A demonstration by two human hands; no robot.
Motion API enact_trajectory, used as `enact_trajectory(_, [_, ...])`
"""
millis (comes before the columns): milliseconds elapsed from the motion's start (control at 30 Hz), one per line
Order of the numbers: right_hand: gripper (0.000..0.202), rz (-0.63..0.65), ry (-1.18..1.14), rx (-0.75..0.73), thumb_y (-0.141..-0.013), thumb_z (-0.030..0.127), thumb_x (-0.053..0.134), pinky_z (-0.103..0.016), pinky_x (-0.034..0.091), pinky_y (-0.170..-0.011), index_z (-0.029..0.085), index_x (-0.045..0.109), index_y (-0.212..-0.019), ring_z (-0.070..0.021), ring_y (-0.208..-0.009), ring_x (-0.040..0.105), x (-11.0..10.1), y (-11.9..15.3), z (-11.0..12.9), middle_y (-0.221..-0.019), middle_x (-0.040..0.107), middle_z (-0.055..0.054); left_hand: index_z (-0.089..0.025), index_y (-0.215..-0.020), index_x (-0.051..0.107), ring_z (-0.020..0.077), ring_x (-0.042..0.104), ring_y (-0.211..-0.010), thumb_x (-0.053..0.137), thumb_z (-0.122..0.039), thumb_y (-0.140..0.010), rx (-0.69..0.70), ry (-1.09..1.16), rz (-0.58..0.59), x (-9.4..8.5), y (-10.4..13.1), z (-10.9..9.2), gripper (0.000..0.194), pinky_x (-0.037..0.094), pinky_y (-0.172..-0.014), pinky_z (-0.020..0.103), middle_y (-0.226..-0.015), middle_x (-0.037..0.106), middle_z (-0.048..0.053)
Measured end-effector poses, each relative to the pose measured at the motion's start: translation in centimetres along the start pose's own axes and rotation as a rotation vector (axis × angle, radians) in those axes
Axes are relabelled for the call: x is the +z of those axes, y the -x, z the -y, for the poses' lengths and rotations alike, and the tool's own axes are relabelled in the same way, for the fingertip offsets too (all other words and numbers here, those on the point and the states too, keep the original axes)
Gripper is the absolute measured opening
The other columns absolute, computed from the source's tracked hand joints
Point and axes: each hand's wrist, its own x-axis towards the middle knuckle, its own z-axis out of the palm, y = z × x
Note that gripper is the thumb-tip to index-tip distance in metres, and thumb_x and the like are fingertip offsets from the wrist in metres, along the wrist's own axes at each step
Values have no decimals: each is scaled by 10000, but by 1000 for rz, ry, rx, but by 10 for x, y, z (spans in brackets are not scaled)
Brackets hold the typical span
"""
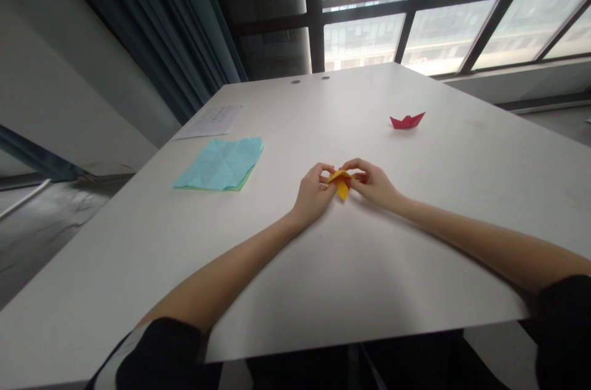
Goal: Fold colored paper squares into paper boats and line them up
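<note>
Between my two hands is a small piece of folded yellow paper [342,186], held just above the middle of the white table. My left hand [316,191] pinches its left side, thumb below and fingers curled over. On the other side, my right hand [372,183] grips the right edge between thumb and fingers. A pointed flap of the paper hangs down toward me. The fingers cover part of its folds. Farther off to the right stands a red folded paper boat [407,121], touched by neither hand.
A stack of creased light-blue paper sheets [221,163], with a greenish edge beneath, lies left on the white table [277,291]. Behind it is a printed sheet [210,121]. Two dark round spots mark the table's far end. Beyond are a window [364,39] and a blue-grey curtain [184,27].
</note>
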Motion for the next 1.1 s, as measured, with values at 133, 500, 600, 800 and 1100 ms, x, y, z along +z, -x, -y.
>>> enact_trajectory(133, [164, 5, -41, 49, -732, 253, 586, -301, 512, -670, 192, 590, -884, -142, -695, 628, -1, -2, 0, -932, 652, -30, -151, -826, 558, 50, 575, -559, 489, -96, -689, -55, 93, -18, -1, -3, 6, 163, 479, -545, 189, -1033, 619, 47])
enact_trajectory(500, [241, 258, 190, -146, -778, 355, 588, -338, 491, -853, 216, 637, -968, -187, -914, 634, -27, -9, -16, -1006, 667, -55, -140, -819, 648, 178, 639, -895, 563, -182, -736, 78, 55, 151, -17, -13, 23, 126, 510, -807, 318, -1000, 671, 94])
enact_trajectory(600, [206, 316, 437, -264, -817, 305, 530, -324, 489, -814, 219, 650, -961, -173, -853, 633, -31, -8, -12, -946, 681, -57, -169, -908, 658, 165, 622, -935, 503, -192, -806, 299, -273, 285, -24, -12, 22, 187, 486, -859, 322, -1027, 669, 84])
enact_trajectory(800, [222, 379, 541, -440, -850, 259, 475, -321, 478, -795, 209, 646, -983, -175, -848, 605, -32, -8, -7, -894, 684, -64, -182, -939, 664, 193, 572, -981, 491, -200, -810, 584, -680, 314, -28, -10, 16, 217, 456, -879, 347, -1020, 670, 65])
enact_trajectory(1100, [184, 325, 613, -509, -839, 256, 496, -338, 476, -807, 204, 661, -903, -184, -872, 573, -32, -8, -12, -923, 657, -76, -194, -996, 642, 183, 549, -920, 473, -286, -852, 615, -842, 315, -24, -7, 15, 241, 449, -811, 319, -1024, 646, 63])
